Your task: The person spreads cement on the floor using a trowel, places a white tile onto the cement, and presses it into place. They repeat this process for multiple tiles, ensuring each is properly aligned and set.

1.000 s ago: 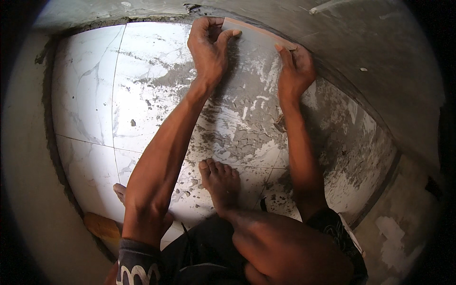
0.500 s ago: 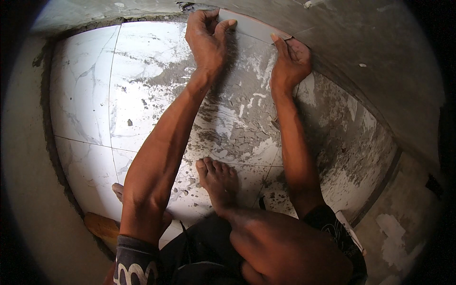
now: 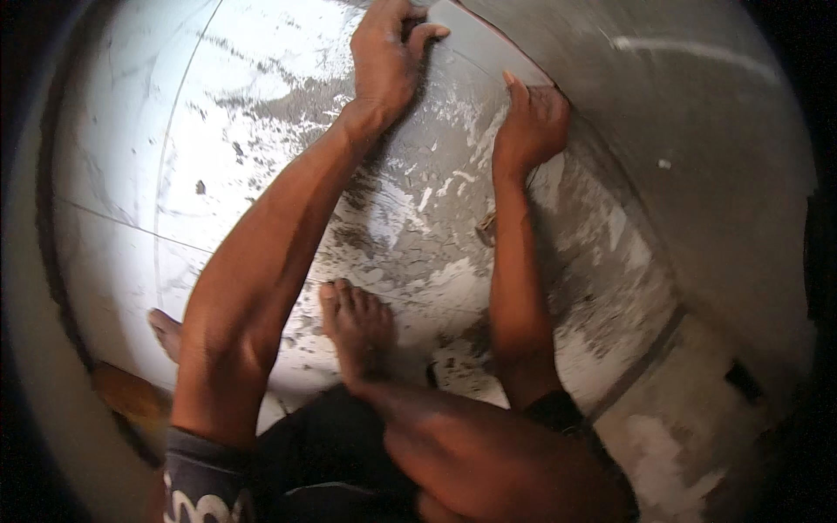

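Clearly, left hand pinching tile strip — right hand likewise, fingers curled, opposite end.

The view's far edge crops the left hand and grey strip. The left forearm hides most of one foot; a small object beside the right forearm is too blurred to identify.
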Tool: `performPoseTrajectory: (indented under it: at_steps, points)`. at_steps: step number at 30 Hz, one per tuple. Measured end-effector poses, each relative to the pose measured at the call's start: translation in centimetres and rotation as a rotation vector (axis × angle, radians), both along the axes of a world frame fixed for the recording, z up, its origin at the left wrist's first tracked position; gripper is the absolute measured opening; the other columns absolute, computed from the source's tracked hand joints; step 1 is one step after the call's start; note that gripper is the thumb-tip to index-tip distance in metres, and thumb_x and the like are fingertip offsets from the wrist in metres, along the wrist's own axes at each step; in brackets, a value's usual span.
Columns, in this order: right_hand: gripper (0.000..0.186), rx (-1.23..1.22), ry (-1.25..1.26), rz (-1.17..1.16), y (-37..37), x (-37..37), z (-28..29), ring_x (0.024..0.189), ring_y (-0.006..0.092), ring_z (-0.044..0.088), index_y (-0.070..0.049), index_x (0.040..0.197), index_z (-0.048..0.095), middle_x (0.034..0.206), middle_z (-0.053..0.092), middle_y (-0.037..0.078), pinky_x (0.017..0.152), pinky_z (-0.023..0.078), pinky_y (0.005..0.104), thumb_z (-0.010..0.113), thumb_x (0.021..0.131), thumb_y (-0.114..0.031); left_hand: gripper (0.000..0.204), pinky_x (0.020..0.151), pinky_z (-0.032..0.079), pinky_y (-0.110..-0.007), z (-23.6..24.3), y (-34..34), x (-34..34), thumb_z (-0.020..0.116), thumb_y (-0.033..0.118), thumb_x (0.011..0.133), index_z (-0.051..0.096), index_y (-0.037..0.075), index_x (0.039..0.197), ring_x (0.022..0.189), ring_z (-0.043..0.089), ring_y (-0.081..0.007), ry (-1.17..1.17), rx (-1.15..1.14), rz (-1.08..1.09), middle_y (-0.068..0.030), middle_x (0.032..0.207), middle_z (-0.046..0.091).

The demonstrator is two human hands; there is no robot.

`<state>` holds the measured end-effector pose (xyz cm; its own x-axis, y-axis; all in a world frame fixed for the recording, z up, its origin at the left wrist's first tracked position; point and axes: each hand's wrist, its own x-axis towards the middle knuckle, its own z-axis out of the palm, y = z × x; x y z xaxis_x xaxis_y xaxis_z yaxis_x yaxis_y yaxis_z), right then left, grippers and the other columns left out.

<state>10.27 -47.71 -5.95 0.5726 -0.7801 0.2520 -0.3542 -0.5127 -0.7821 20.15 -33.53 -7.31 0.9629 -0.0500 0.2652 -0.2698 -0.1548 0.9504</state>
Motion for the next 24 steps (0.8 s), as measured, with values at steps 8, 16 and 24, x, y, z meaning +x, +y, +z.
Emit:
performPoseTrajectory:
  at_steps: [8, 16, 24]
  points:
    - [0.025, -0.156, -0.01, 0.011, -0.4, -0.4, -2.5, 0.063, 0.0192, 0.061, 0.001, 0.073, 0.068, 0.072, 0.067, 0.008, 0.062, 0.051, 0.0328, 0.081, 0.08, -0.02, 0.023, 0.07, 0.049, -0.045, -1.2, 0.8, 0.3, 0.073, 0.014, 0.079, 0.058, 0.003, 0.092, 0.082, 0.061, -0.0373, -0.126, 0.045, 0.044, -0.0164, 0.086, 0.059]
    - [0.021, -0.191, -0.009, 0.044, -0.3, -0.3, -1.7, 0.063, 0.0122, 0.061, 0.005, 0.077, 0.067, 0.075, 0.07, 0.01, 0.059, 0.054, 0.0255, 0.08, 0.083, -0.01, 0.023, 0.073, 0.049, -0.045, -1.9, 0.2, 0.2, 0.071, 0.013, 0.081, 0.057, 0.006, 0.098, 0.088, 0.061, -0.0352, -0.119, 0.051, 0.026, -0.0151, 0.091, 0.058]
    - [0.021, -0.176, -0.017, 0.036, -0.1, 0.0, -1.6, 0.063, 0.012, 0.061, 0.006, 0.076, 0.066, 0.074, 0.069, 0.009, 0.059, 0.054, 0.0255, 0.08, 0.083, -0.009, 0.02, 0.068, 0.051, -0.045, -2.3, -0.3, 0.6, 0.072, 0.02, 0.08, 0.058, 0.008, 0.089, 0.081, 0.064, -0.033, -0.169, 0.072, 0.089, -0.0095, 0.082, 0.059]
